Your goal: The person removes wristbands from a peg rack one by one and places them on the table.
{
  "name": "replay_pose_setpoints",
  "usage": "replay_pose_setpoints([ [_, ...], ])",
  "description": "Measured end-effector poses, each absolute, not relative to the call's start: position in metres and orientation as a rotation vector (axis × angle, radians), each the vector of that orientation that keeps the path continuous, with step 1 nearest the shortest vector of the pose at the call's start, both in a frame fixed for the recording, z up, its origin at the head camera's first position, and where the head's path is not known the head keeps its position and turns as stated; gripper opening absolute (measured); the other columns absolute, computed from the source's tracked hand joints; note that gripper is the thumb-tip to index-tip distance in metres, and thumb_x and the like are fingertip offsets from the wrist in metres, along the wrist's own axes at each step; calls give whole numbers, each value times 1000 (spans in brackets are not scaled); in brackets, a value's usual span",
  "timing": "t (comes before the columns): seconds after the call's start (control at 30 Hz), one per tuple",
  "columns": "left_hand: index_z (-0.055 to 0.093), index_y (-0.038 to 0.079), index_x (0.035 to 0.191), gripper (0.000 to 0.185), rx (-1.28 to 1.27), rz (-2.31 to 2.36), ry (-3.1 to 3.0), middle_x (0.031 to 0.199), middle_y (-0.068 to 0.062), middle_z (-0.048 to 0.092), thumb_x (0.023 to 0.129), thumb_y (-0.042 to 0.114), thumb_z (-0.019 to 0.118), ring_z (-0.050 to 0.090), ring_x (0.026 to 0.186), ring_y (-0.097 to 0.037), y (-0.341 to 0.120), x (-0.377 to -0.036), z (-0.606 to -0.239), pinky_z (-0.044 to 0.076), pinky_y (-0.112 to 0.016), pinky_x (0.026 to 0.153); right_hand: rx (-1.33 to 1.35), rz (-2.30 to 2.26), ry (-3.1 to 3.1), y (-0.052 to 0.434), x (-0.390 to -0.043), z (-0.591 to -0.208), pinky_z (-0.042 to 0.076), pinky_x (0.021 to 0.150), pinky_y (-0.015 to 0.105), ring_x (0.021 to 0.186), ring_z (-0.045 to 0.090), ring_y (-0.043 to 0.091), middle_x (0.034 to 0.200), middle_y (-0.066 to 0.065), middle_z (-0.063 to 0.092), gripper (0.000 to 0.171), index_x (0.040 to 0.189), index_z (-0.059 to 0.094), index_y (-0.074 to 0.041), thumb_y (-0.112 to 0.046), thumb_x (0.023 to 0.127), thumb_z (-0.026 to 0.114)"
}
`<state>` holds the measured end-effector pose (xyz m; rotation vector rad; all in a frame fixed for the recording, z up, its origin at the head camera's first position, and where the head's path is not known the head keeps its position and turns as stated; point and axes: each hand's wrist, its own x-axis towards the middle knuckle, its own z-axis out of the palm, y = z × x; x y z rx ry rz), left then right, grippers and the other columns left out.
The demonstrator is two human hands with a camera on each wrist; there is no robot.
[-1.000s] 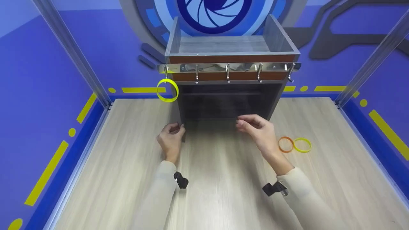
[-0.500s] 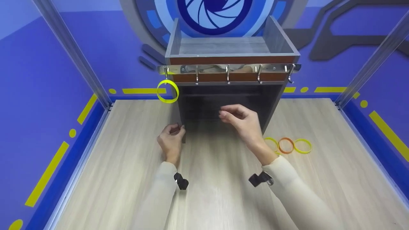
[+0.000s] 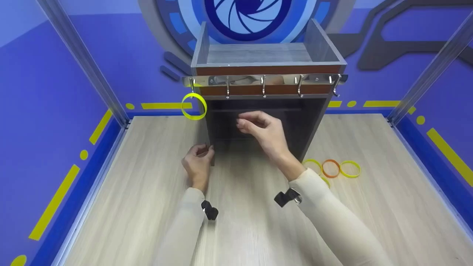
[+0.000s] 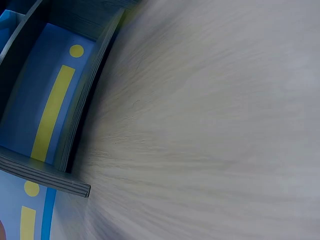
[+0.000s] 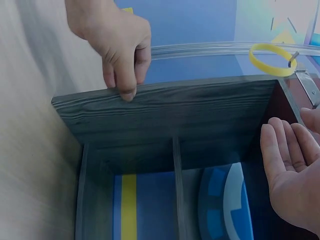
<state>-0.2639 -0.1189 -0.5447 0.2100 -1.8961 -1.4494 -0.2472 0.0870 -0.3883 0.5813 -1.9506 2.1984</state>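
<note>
Meanwhile, left hand (image 3: 197, 162) grips the cabinet (image 3: 266, 92) edge; right hand (image 3: 264, 131) hovers relaxed, holding nothing.

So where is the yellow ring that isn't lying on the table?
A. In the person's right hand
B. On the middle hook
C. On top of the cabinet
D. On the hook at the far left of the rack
D. The yellow ring dangles from the leftmost hook of the metal rack on the cabinet; the other hooks are bare, and the right hand holds nothing.
</note>
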Motion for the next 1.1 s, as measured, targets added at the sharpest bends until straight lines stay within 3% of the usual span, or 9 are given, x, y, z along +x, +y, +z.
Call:
replay_pose_setpoints([
  [0.13, 76, -5, 84, 15, 181, -1444, -1878, 82, -16, 77, 77, -3, 88, 78, 72, -33, -120, -264, -545, 63, -25, 64, 580, 2206, -1954, 76, -250, -383, 63, 89, 42, 100, 75, 43, 110, 24, 76, 24, 115, 73, 11, -4, 96, 78],
  [0.33, 76, -4, 85, 14, 178, -1442, -1879, 82, -17, 78, 77, -1, 88, 78, 71, -32, -121, -264, -546, 61, -19, 63, 573, 2244, -1944, 63, -255, -377, 63, 91, 42, 96, 76, 35, 109, 24, 76, 21, 113, 76, 5, -5, 95, 80],
  [0.5, 77, -4, 85, 15, 186, -1450, -1880, 83, -17, 78, 77, -1, 88, 78, 72, -32, -121, -265, -546, 63, -25, 64, 599, 2252, -1927, 55, -259, -373, 62, 91, 42, 95, 77, 27, 109, 18, 77, 23, 115, 75, 8, -4, 96, 79],
  [0.83, 77, -3, 86, 14, 176, -1443, -1885, 83, -15, 78, 78, -1, 88, 78, 72, -31, -120, -264, -547, 64, -30, 65, 626, 2255, -1942, 41, -265, -369, 62, 92, 41, 97, 77, 25, 111, 16, 77, 25, 116, 75, 6, -5, 94, 81],
  [1.1, 77, -1, 85, 14, 175, -1454, -1873, 81, -14, 78, 76, -2, 88, 78, 70, -30, -120, -264, -546, 60, -19, 62, 635, 2226, -1989, 30, -270, -364, 62, 92, 42, 97, 76, 24, 109, 12, 77, 26, 116, 76, 4, -6, 93, 83],
])
